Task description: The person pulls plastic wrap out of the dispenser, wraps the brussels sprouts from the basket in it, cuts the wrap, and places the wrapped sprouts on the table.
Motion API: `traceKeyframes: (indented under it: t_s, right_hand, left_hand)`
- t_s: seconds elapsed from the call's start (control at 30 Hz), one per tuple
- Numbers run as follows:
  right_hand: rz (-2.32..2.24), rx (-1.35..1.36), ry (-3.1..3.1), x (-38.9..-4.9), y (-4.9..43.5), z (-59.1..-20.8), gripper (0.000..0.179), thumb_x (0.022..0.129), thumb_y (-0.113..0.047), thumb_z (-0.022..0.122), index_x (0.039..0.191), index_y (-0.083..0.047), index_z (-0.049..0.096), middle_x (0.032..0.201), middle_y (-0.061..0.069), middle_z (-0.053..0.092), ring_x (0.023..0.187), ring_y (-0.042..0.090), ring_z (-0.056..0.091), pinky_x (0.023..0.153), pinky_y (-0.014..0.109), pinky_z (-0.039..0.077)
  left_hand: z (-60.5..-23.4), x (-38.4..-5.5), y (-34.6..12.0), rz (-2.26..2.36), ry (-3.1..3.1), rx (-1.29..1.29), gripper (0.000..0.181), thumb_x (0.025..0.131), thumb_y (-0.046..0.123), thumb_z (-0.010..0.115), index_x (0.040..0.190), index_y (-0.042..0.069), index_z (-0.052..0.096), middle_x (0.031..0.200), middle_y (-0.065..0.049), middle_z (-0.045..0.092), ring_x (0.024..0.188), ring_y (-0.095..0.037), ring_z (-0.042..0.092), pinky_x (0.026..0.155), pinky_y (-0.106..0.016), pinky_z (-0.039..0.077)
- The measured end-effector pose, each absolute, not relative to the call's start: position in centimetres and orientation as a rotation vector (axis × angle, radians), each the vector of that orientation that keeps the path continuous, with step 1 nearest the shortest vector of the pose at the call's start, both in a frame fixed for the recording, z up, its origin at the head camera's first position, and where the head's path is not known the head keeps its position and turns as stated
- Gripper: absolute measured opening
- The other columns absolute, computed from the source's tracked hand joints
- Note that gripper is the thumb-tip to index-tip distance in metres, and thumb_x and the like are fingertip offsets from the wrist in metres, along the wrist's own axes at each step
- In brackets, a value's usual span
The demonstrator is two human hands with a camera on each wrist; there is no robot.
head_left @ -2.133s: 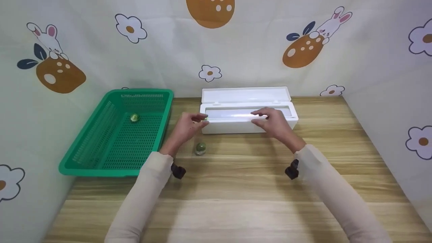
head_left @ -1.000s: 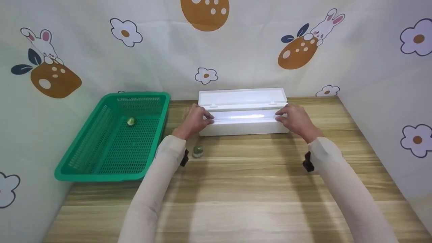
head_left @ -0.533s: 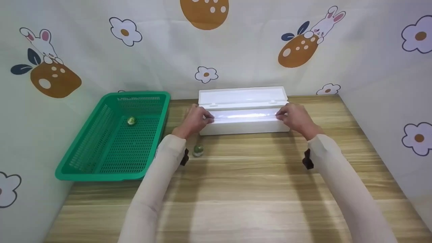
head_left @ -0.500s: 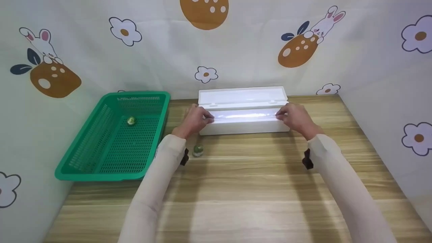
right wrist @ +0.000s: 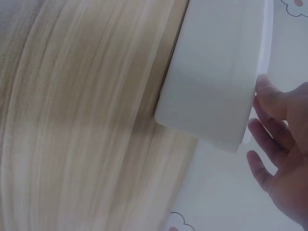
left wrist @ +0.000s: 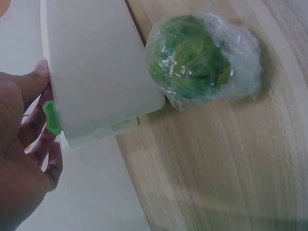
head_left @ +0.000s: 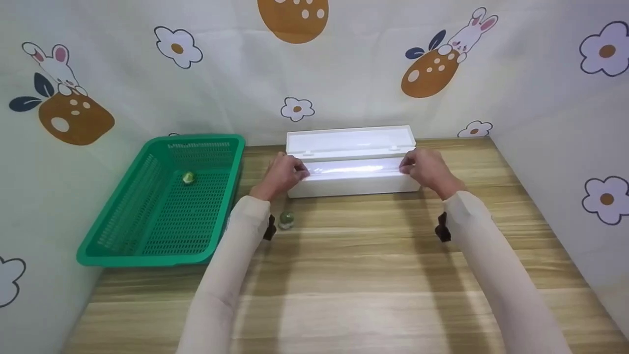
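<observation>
Pinching, with the left hand (head_left: pixel 282 174), at the left end of a clear film (head_left: pixel 354 168), thumb against the front upper edge of a long white box (head_left: pixel 356 187). Pinching likewise, with the right hand (head_left: pixel 430 169), at the film's right end, thumb at the same edge – other fingers of both hands loosely bent, slightly parted. Too small to tell how much film sits between the fingertips. Seen shining from one hand across to the other, over the box's top. Tilted back beyond both hands, the opened lid (head_left: pixel 350 140). Tucked just beside the left fingertips, at the box's left end, a green slider (left wrist: pixel 52 118).

Resting nearer the person than the left hand, on the inner side of the left sleeve (head_left: pixel 223 268), a round green vegetable (left wrist: pixel 187 57) in crumpled clear wrap – near the box but apart from it in the head view. Set left of the left hand, a green basket (head_left: pixel 142 259) with slotted walls, holding a small pale green piece (head_left: pixel 188 177). Spread beneath both hands, a wood-grain table (head_left: pixel 344 275); hung beyond them, a pale cloth (head_left: pixel 236 73) printed with rabbits and flowers.
</observation>
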State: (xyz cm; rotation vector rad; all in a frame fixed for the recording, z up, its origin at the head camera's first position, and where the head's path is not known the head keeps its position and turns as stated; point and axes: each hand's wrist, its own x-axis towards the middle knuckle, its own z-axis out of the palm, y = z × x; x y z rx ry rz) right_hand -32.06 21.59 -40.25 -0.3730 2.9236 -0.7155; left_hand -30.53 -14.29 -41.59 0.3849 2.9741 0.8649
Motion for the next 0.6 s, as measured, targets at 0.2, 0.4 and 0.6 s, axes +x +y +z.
traceKeyframes:
  t_s: [0.2,0.4,0.6]
  right_hand:
    - [-0.638,-0.432,3.004,-32.4,21.0,-40.8,0.014,0.098,-0.01,0.061,0.101,-0.001,0.072,0.103,0.018,0.072,0.097,0.033,0.062,0.1,0.056,0.043]
    - [-0.571,-0.467,3.114,-32.2,20.6,-41.7,0.013,0.095,-0.007,0.057,0.094,0.0,0.068,0.101,0.019,0.066,0.099,0.037,0.059,0.098,0.062,0.036]
    - [-0.566,-0.46,3.158,-32.2,20.5,-41.4,0.015,0.098,-0.008,0.054,0.101,0.003,0.063,0.104,0.021,0.063,0.102,0.04,0.058,0.094,0.06,0.041]
  left_hand:
    - [-41.6,-30.5,-14.3,0.789,2.997,0.411,0.018,0.097,0.022,0.066,0.101,0.008,0.078,0.1,-0.007,0.074,0.104,-0.025,0.055,0.099,-0.045,0.041]
    - [-41.8,-30.6,-14.4,0.779,3.033,0.485,0.019,0.096,0.019,0.065,0.097,0.006,0.078,0.097,-0.01,0.076,0.103,-0.029,0.06,0.099,-0.047,0.044]
    - [-41.8,-30.8,-14.1,0.756,3.059,0.482,0.02,0.098,0.014,0.059,0.101,0.001,0.074,0.102,-0.014,0.072,0.107,-0.032,0.059,0.1,-0.047,0.045]
